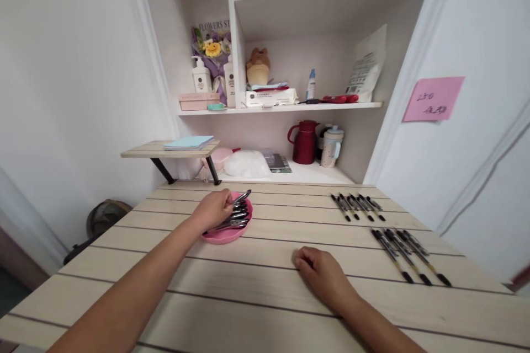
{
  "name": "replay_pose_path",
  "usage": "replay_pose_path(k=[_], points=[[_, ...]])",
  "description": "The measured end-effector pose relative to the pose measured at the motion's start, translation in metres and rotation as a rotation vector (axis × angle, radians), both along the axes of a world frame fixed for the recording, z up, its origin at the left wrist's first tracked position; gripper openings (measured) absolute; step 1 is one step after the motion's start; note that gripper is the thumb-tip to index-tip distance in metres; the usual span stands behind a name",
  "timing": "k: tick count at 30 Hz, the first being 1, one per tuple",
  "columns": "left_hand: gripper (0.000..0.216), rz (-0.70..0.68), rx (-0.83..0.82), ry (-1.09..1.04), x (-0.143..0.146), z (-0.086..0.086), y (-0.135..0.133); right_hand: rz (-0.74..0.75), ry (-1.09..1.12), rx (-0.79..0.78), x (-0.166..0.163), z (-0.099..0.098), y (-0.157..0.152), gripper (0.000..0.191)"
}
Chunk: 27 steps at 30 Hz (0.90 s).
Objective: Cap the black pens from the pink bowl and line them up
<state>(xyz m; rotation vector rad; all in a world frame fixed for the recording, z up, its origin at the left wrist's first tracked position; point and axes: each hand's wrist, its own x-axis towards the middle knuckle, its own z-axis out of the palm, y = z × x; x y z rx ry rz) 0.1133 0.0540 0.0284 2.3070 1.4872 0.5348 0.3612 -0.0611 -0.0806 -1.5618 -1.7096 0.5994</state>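
My left hand is closed on a pen over a pink dish. More black and silver pens lie together in that dish, partly covered by the hand. Loosely curled, my right hand rests on the table near the middle, with nothing showing in it. To its right, pens lie in two slanting rows: a farther row and a nearer row, both with black caps or ends.
The slatted wooden table meets a white shelf unit at the back. A small raised stand holds blue paper at the back left. A red jug and a lidded cup stand behind. A pink note hangs on the right wall.
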Motion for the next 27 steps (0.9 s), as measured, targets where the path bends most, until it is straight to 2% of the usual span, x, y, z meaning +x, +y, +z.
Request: replay_pose_path(k=[2,4,6,7,9,13,16,21,27], points=[[0.021,-0.056,-0.098,-0.195,0.022,-0.001,-0.018,-0.011,0.293,-0.067,0.002,0.009,0.007,0.029],[0.026,-0.147,-0.234,-0.392,0.051,-0.011,-0.038,-0.036,0.618,-0.131,0.005,0.022,0.014,0.035],[0.029,-0.200,-0.597,-0.821,0.081,-0.028,-0.054,-0.048,0.890,-0.148,0.008,0.036,0.022,0.041],[0.031,-0.196,-0.735,-0.945,0.095,-0.037,-0.060,-0.041,0.994,-0.137,0.009,0.042,0.025,0.044],[0.032,-0.162,-0.877,-1.091,0.119,-0.054,-0.068,-0.029,1.149,-0.102,0.010,0.047,0.031,0.046],[0.027,-0.076,-0.900,-1.156,0.147,-0.083,-0.075,-0.091,1.292,-0.072,0.005,0.033,0.037,0.034],[0.030,-0.073,-0.902,-1.135,0.154,-0.095,-0.078,-0.179,1.314,-0.124,0.002,0.016,0.040,0.030],[0.055,-0.185,-0.918,-1.111,0.153,-0.099,-0.078,-0.168,1.273,-0.155,0.006,0.004,0.044,0.034],[0.057,-0.272,-0.923,-1.094,0.150,-0.101,-0.073,-0.174,1.257,-0.150,0.005,0.004,0.043,0.036]])
